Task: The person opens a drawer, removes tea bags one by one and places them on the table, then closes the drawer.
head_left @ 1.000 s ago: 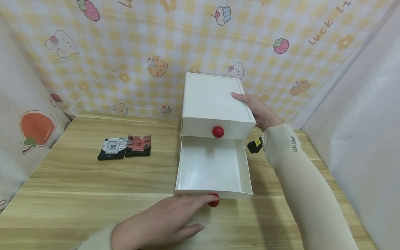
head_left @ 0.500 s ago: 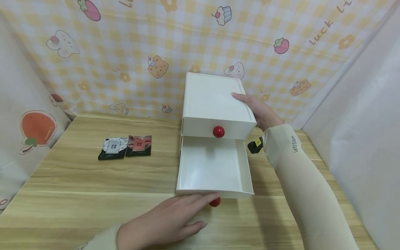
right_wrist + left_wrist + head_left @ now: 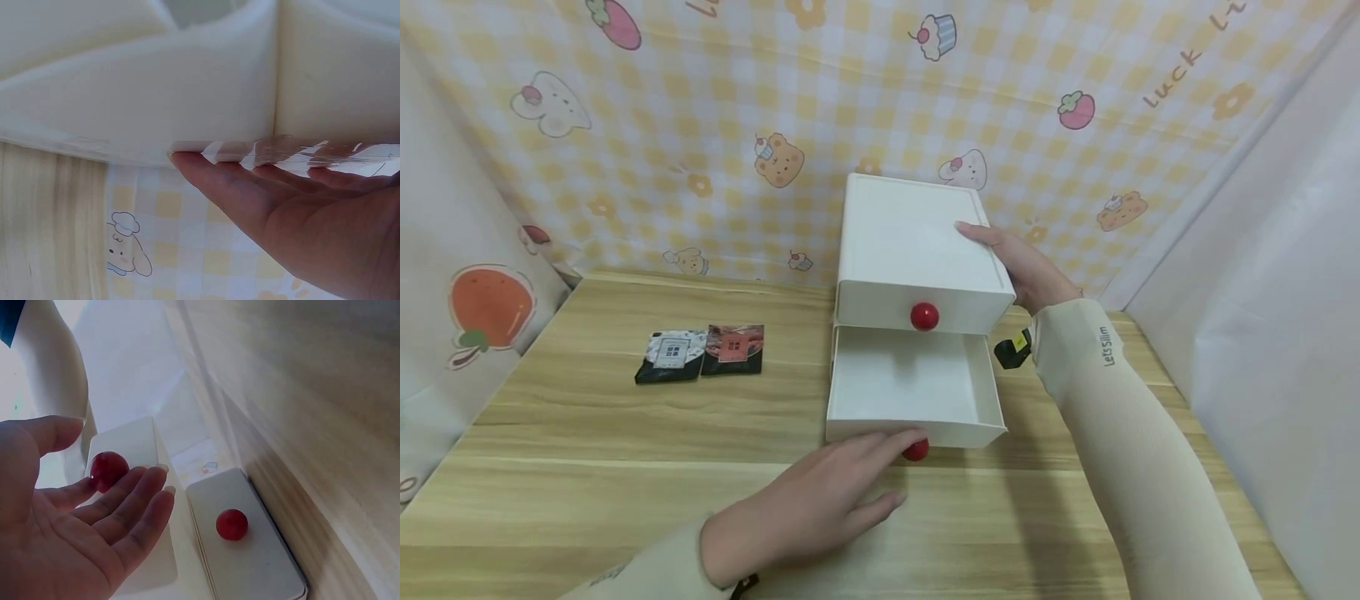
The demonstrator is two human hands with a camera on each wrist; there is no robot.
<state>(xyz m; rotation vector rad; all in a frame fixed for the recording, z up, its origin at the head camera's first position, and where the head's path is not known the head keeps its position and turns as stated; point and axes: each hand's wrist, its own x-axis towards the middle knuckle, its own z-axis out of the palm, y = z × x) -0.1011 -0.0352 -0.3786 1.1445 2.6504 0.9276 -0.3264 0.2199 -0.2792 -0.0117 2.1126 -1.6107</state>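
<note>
A white drawer box [image 3: 917, 233] with red ball knobs stands against the back cloth. The drawer [image 3: 906, 387] beneath its upper front is pulled part way out, and its inside is bare. My left hand [image 3: 820, 500] lies against that drawer's front with long, loosely straight fingers, the index fingertip touching the red knob [image 3: 916, 450]. In the left wrist view a second red knob [image 3: 232, 525] sits on another white front. My right hand [image 3: 1026, 262] rests on the box's right side, one digit lying on the top. Straight fingers [image 3: 225, 181] press along the wall in the right wrist view.
Two small flat packets, one white and black [image 3: 672, 357], one red and black [image 3: 733, 348], lie on the wooden table [image 3: 625, 483] to the left. A patterned cloth [image 3: 700, 125] hangs behind, with white cloth at both sides. A black wrist camera [image 3: 1011, 352] sits by the right cuff.
My left hand has moved forward, away from me, and the drawer has slid partly inward with it. My right hand stays where it was on the box.
</note>
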